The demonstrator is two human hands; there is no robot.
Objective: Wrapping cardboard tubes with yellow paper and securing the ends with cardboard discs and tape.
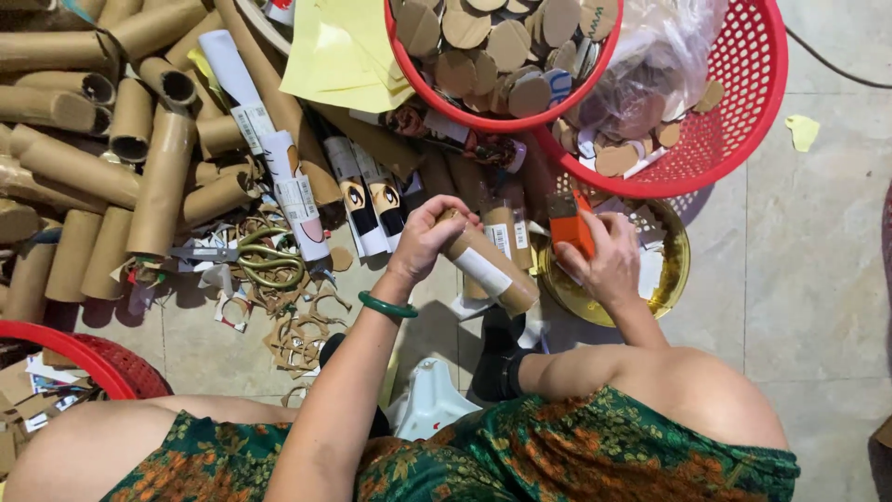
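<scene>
My left hand [426, 237] grips the upper end of a brown cardboard tube [490, 270] with a white label, held slanting down to the right. A green bangle [387, 306] circles that wrist. My right hand [606, 260] holds a small orange tool [568, 226], its tip near the tube, over a round gold tin lid [675, 270] on the floor. I cannot tell what kind of tool it is.
A heap of cardboard tubes [111, 139] fills the left. Gold-handled scissors [260, 253] lie among cardboard scraps [297, 325]. Two red baskets [743, 102] of round cardboard discs [492, 42] stand at the top. Yellow paper [344, 56] lies beside them. Another red basket [84, 358] sits lower left.
</scene>
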